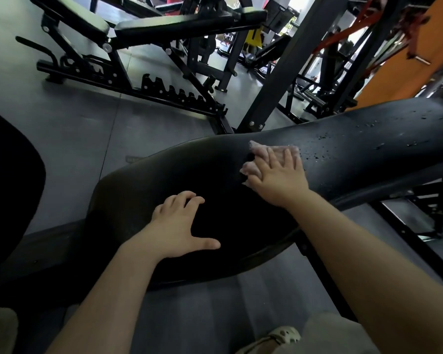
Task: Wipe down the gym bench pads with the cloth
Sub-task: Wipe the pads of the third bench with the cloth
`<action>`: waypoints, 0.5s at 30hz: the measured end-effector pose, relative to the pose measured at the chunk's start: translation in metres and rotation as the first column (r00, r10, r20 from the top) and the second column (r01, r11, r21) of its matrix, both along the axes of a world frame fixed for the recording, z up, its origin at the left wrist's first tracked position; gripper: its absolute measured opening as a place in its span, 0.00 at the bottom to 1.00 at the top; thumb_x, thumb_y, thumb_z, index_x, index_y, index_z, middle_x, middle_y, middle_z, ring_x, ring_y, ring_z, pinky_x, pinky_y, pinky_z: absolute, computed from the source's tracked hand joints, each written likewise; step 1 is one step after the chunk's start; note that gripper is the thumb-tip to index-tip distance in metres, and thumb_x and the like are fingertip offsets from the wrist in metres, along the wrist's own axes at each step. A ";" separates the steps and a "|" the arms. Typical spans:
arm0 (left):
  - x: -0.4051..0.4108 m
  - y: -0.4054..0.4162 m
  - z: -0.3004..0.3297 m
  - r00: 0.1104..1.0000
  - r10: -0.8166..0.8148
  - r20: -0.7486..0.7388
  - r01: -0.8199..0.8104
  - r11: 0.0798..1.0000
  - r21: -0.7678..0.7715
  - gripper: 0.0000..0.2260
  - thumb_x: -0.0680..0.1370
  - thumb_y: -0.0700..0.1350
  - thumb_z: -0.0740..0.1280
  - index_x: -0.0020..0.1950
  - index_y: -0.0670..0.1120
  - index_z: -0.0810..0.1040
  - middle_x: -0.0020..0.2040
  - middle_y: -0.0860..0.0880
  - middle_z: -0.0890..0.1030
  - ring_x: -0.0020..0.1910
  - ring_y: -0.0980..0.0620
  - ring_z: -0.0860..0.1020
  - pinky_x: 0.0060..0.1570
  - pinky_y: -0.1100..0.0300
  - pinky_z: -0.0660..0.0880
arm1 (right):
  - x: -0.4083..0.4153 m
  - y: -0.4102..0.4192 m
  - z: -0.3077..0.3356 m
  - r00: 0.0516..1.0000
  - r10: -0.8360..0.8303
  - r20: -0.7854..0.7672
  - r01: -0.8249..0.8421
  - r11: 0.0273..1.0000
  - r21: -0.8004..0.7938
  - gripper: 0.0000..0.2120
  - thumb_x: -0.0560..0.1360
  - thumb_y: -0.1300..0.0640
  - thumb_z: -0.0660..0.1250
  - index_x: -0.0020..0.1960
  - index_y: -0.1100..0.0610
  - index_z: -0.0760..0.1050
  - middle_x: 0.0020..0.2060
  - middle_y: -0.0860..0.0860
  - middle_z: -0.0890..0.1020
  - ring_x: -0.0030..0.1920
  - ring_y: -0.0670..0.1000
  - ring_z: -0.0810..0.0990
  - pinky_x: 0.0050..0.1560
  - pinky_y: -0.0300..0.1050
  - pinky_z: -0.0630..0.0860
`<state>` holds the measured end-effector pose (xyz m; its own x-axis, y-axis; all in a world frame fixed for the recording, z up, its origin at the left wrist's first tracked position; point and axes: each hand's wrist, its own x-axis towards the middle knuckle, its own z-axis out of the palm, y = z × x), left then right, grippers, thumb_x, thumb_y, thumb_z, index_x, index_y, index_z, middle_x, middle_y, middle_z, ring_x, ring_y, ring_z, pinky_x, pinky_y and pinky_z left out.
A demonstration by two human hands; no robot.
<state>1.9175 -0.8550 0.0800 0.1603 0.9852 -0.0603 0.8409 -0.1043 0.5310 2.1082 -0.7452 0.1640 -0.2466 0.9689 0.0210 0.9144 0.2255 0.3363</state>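
The right hand [279,175] presses the cloth [260,155] flat with straight fingers on the long back pad [368,139], beside wet droplets [379,145] further right. The left hand [177,226], fingers spread wide, leans on the near seat pad [138,190], probably for balance.

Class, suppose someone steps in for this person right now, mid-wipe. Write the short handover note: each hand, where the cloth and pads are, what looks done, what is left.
Right hand: flat, fingers straight, pressing the cloth onto the long back pad, near its junction with the seat pad.
Left hand: spread on the seat pad, bracing, holding nothing.
Done: the seat pad shows no droplets, though it is dark and hard to judge.
Left: droplets still dot the back pad beyond the cloth, toward its far right end. Wipe along that stretch next. The other bench behind looks untouched; I cannot tell if it needs wiping.
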 end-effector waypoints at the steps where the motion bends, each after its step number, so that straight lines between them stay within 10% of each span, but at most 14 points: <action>1: 0.000 0.000 -0.002 1.000 0.016 0.024 -0.017 1.000 0.018 0.43 0.67 0.69 0.65 0.75 0.54 0.51 0.75 0.53 0.49 0.74 0.48 0.49 0.72 0.49 0.51 | -0.011 0.001 -0.004 1.000 0.002 0.009 -0.002 1.000 -0.016 0.29 0.79 0.39 0.44 0.78 0.45 0.44 0.77 0.52 0.43 0.75 0.63 0.38 0.72 0.62 0.33; 8: 0.000 -0.002 -0.017 0.993 0.036 0.115 -0.045 0.996 0.079 0.44 0.64 0.72 0.62 0.75 0.57 0.52 0.75 0.56 0.49 0.74 0.52 0.46 0.73 0.51 0.46 | -0.004 -0.035 -0.009 0.858 0.494 0.143 -0.473 0.867 -0.158 0.34 0.71 0.35 0.34 0.76 0.39 0.44 0.77 0.44 0.41 0.76 0.58 0.37 0.73 0.53 0.33; 15: -0.001 -0.002 -0.014 0.993 0.032 0.117 -0.039 0.997 0.060 0.43 0.66 0.71 0.64 0.75 0.57 0.51 0.74 0.56 0.49 0.74 0.52 0.46 0.73 0.50 0.45 | -0.016 0.033 0.001 0.994 -0.010 0.106 0.014 0.999 -0.034 0.29 0.79 0.39 0.45 0.77 0.44 0.45 0.77 0.53 0.44 0.75 0.64 0.38 0.71 0.64 0.34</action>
